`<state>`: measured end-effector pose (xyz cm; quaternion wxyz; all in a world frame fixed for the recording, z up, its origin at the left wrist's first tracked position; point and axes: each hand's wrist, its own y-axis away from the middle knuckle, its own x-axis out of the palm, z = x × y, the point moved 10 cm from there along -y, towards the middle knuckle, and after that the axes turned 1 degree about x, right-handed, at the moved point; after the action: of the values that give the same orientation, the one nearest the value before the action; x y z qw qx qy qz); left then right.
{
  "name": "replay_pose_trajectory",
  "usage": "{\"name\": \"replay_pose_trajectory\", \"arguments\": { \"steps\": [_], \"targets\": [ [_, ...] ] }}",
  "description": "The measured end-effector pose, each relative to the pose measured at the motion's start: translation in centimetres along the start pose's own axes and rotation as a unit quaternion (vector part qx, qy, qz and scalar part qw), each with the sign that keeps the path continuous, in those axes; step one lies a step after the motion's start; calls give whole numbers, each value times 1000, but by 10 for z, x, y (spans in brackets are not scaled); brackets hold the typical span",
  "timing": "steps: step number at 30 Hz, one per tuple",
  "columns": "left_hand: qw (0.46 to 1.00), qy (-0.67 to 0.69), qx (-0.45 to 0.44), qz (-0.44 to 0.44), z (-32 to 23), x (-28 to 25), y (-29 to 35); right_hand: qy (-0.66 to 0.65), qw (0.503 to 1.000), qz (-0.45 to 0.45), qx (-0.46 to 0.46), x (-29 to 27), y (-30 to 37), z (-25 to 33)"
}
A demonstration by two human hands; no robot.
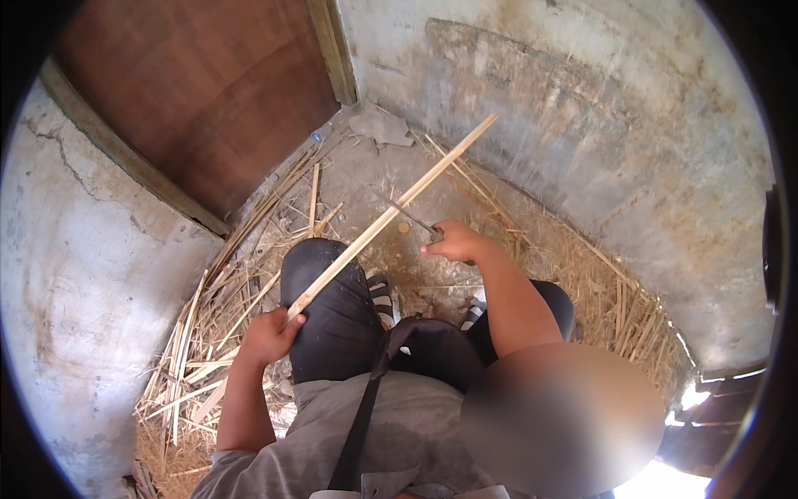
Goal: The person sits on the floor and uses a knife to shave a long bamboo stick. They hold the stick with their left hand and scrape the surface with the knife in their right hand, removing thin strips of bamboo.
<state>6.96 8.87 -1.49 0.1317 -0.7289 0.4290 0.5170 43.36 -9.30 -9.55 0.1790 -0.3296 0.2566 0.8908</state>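
Note:
A long, pale split bamboo strip slants from lower left to upper right across my bent left knee. Its near end is in my left hand, fingers closed round it; the far end sticks out free toward the wall. My right hand grips a thin dark knife, whose handle is mostly covered by the fingers. The narrow blade crosses the strip around its middle, pointing to the upper left. Whether the edge touches the bamboo I cannot tell.
Loose bamboo strips pile up on the left, with shavings along the right wall. A reddish-brown door and stained plaster walls hem in the dirt floor. A flat grey stone lies by the door frame.

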Motion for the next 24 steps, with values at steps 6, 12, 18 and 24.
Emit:
{"name": "replay_pose_trajectory", "arguments": {
  "steps": [6,12,18,24],
  "targets": [
    [999,-23,12,39,-4,2,0,37,998,-36,-38,-14,18,25],
    [997,-50,34,57,-9,9,10,158,979,52,-118,15,32,56],
    [997,-12,13,79,-3,13,0,78,996,0,-43,-3,8,18],
    [997,0,0,74,-2,12,2,129,987,-5,-94,0,25,49]
  ]
}}
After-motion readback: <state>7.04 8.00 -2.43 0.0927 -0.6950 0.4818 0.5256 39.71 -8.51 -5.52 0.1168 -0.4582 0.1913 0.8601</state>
